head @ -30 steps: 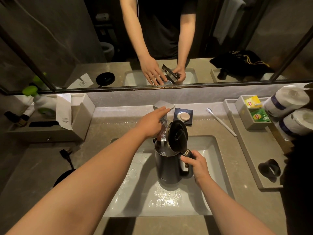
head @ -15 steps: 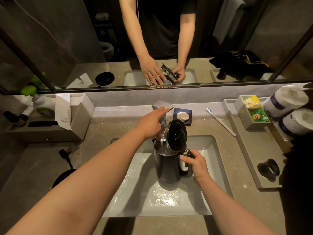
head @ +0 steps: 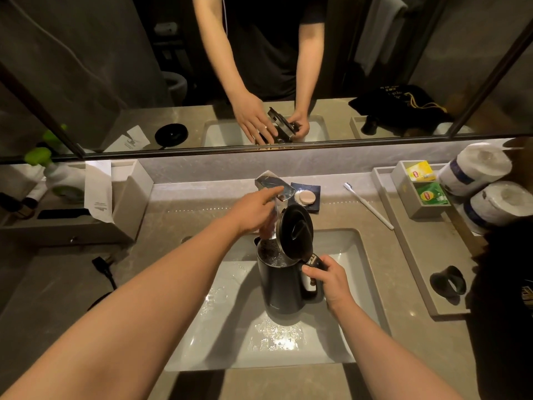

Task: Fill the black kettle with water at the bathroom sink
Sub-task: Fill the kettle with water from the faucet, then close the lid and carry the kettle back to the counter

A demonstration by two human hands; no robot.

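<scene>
The black kettle (head: 281, 287) stands upright in the white sink basin (head: 350, 255), its round lid (head: 295, 230) hinged open and tilted up. My right hand (head: 327, 277) grips the kettle's handle on its right side. Water runs from the chrome faucet (head: 274, 184) into the kettle's mouth, where it glistens. My left hand (head: 255, 210) rests on the faucet's flat lever, index finger stretched along it.
Behind the faucet lies a dark soap dish (head: 307, 196) and a white toothbrush (head: 367, 204). A tray at the right holds tea bags (head: 422, 181), paper rolls (head: 473, 167) and a black ring (head: 447, 282). The kettle's base and plug (head: 102, 265) lie at the left.
Nothing has visibly moved apart from a slight shift of the camera; both hands keep their places and water keeps running into the kettle.
</scene>
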